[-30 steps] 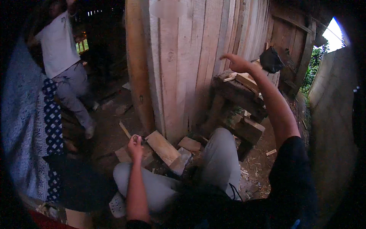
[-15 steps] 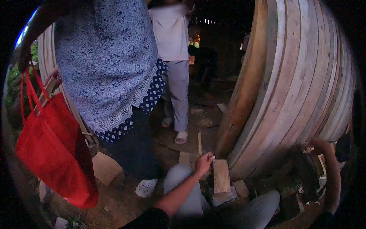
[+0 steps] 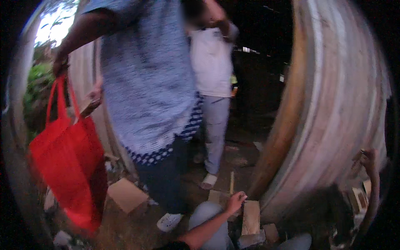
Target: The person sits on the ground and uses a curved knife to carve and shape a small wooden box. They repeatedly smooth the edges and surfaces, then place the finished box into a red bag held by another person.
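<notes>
My left hand (image 3: 236, 201) is closed above my bent left knee, fingertips pinched together. Whatever they may hold is too small to make out. Just to its right, a squared wooden block (image 3: 251, 218) stands on a pale, flat piece (image 3: 251, 238). Far to the right, my right hand (image 3: 366, 158) is raised beside the plank wall (image 3: 333, 125). It is dark and smeared, so its fingers cannot be read. Below it lie light wood pieces (image 3: 359, 200).
A person in a blue patterned top (image 3: 150, 83) stands close in front, holding a red bag (image 3: 68, 154). Behind, another person in a white shirt (image 3: 211, 62) stands in the dark doorway. A flat board (image 3: 127, 195) lies on the ground; a brown post (image 3: 280, 137) edges the wall.
The view has tilted up and turned left, shifting everything lower and rightward. My left hand stays by the block. My right hand has risen relative to its forearm. The white-shirted person's arm shows raised.
</notes>
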